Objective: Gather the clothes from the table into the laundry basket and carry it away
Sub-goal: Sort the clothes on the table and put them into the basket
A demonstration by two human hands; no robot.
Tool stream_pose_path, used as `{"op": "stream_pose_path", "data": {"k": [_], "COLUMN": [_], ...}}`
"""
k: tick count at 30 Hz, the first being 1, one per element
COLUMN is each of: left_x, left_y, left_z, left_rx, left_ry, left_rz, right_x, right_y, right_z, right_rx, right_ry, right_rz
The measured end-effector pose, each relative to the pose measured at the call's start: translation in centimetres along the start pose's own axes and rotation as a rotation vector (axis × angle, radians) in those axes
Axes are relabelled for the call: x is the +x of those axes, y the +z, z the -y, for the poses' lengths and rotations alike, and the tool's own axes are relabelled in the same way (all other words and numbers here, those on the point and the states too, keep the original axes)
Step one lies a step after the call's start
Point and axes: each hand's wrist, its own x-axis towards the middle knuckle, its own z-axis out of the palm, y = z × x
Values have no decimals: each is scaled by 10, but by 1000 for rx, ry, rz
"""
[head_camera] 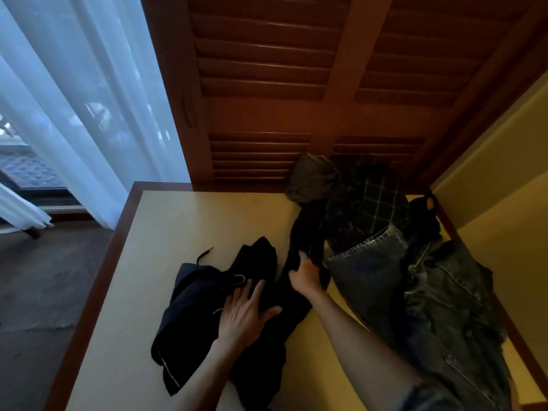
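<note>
A white curtain (74,114) hangs at far left, beside the table (166,232). On the table's left half lies a black garment (201,298) with a drawstring; the left hand (246,314) rests flat on it, fingers straight and spread, probably pinning it so it stays put while the other hand works. Just right of it, the right hand (305,275) curls round the edge of a second dark cloth (305,232), likely to drag it toward the first and bunch the two. Further right sit the jeans (367,271), a plaid shirt (367,200), an olive bundle (311,179) and a denim jacket (453,310), heaped against the slatted doors (267,84). No basket shows. The dark pieces blur together, so their kinds and edges are unclear.
</note>
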Motion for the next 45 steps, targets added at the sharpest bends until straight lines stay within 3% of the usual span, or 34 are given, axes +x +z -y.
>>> {"op": "stream_pose_path", "data": {"k": [4, 6, 9, 11, 13, 15, 16, 17, 20, 22, 26, 30, 33, 36, 38, 41, 45], "left_x": [4, 5, 4, 5, 7, 8, 8, 9, 11, 11, 14, 21, 10, -1, -7, -11, -7], "left_y": [-14, -13, -12, -12, -11, -11, -12, -13, -17, -19, -19, -10, 4, 7, 6, -6, -28], "left_z": [31, 44, 51, 45, 39, 38, 37, 36, 29, 26, -2, -58, -60, -28, 0, 36, 57], "left_rx": [-332, -289, -112, -46, -19, 8, 17, 29, 53, 64, 123, 91, 287, 351, 343, 336, 263], "left_ry": [-87, -100, -80, -105, -127, -140, -151, -160, -167, -177, -214, -122, -19, 36, -48, -73, 42], "left_rz": [-148, -151, -63, -33, -7, 17, 22, 27, 43, 46, 66, 145, 207, 78, 95, 158, 141], "right_x": [-36, -52, -48, -34, -8, 21, 37, 54, 89, 96, 80, 26, -30, -80, -111, -143, -163], "right_y": [65, 75, 33, -19, -74, -127, -151, -173, -191, -177, -152, -113, -68, -35, -23, -7, -5], "right_z": [-5, -21, -25, -19, -8, 6, 9, 11, -6, -19, -23, -33, -58, -78, -80, -83, -71], "right_rx": [37, 27, -35, 95, 193, -37, -203, -330, -570, -674, -702, -752, -651, -636, -624, -584, -248], "right_ry": [-203, -317, -310, -281, -314, -317, -248, -169, 27, 24, -193, -408, -476, -538, -571, -651, -649], "right_rz": [404, 568, 632, 497, 63, -382, -498, -511, -252, -170, -229, -147, -131, -183, -171, 27, 246]}}
